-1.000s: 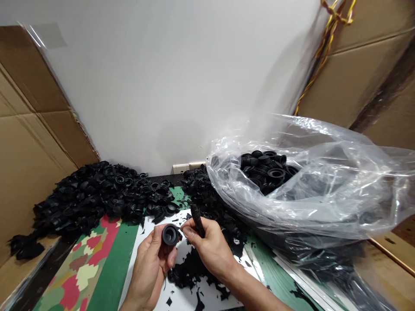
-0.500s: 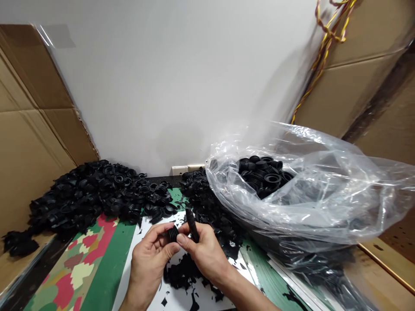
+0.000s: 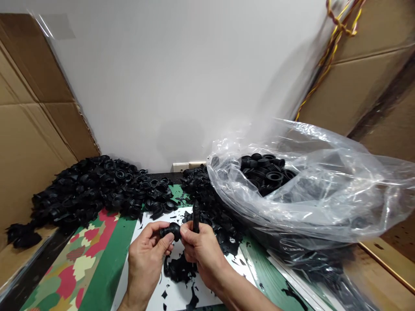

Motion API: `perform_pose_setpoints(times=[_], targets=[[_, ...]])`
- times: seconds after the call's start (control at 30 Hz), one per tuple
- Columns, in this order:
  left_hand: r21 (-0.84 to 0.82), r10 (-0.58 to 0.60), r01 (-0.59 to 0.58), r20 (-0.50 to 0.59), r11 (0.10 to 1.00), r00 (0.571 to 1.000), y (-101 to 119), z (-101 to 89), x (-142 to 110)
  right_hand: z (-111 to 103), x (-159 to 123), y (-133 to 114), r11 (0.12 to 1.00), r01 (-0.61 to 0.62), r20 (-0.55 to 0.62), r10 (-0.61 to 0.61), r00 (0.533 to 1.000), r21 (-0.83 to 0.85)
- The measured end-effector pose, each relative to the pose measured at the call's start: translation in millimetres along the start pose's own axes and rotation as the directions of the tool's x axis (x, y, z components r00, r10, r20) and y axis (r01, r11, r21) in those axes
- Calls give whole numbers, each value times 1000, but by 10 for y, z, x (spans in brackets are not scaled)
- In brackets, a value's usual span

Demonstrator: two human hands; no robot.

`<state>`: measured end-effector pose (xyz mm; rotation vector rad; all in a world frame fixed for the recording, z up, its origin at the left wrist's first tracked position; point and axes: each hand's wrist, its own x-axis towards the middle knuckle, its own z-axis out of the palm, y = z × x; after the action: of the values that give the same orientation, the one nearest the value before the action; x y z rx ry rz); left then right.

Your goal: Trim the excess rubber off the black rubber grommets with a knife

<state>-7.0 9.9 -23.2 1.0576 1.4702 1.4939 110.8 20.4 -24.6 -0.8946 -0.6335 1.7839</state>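
My left hand (image 3: 145, 255) is closed on a small black rubber bellows (image 3: 172, 231), gripped between thumb and fingers. Across from it, my right hand (image 3: 206, 255) has its thumb and fingertip at the right end of the bellows. That same hand grips a dark stick-like tool (image 3: 196, 213), which points upward; its working end is hidden. Beneath both hands lies a white board (image 3: 175, 298), with black rubber scraps (image 3: 178, 270) scattered over it.
A large heap of black rubber parts (image 3: 90, 185) rises at the left, beside cardboard (image 3: 32, 125). Dark scraps (image 3: 215, 207) are piled behind my right hand. On the right, a clear plastic bag (image 3: 311, 211) holds several ribbed parts (image 3: 266, 172). A grey-white wall (image 3: 181, 77) stands behind.
The bellows has turned in my fingers, from ribbed side showing to a rounded end facing right. The stick-like tool has swung more upright. The view has shifted slightly.
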Motion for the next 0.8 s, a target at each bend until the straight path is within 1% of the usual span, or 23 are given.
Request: perform_pose_setpoints(times=[0.07, 0.13, 0.23, 0.33, 0.4, 0.47, 0.53, 0.6, 0.67, 0.8], targets=[[-1, 23, -23, 21, 1000, 1000, -5, -6, 7, -9, 2, -15, 1000, -21, 9, 21, 1000, 16], [18, 57, -59, 71, 998, 996, -1, -19, 14, -20, 7, -33, 999, -39, 7, 39, 999, 19], [50, 51, -58, 134, 997, 990, 24, -34, 19, -30, 16, -58, 998, -62, 34, 62, 998, 11], [50, 24, -30, 111, 998, 994, 54, -27, 16, -36, 22, -73, 996, -80, 100, 82, 992, -26], [53, 49, -54, 93, 997, 994, 61, -16, 9, -46, 29, -80, 995, -87, 129, 94, 987, -57], [66, 85, -90, 86, 994, 993, 47, -17, 3, -66, 43, -94, 991, -66, 119, 80, 990, -115], [83, 100, -108, 89, 991, 991, 14, -32, -1, -98, 59, -127, 978, 17, 59, -5, 998, -206], [99, 95, -104, 94, 990, 991, -22, -53, -1, -141, 70, -184, 949, 149, 4, -153, 988, -277], [108, 85, -95, 100, 990, 991, -45, -69, 0, -186, 66, -256, 920, 277, 1, -288, 958, -278], [90, 62, -72, 109, 993, 992, -30, -62, -4, -244, 26, -367, 845, 463, 50, -468, 882, -268]])
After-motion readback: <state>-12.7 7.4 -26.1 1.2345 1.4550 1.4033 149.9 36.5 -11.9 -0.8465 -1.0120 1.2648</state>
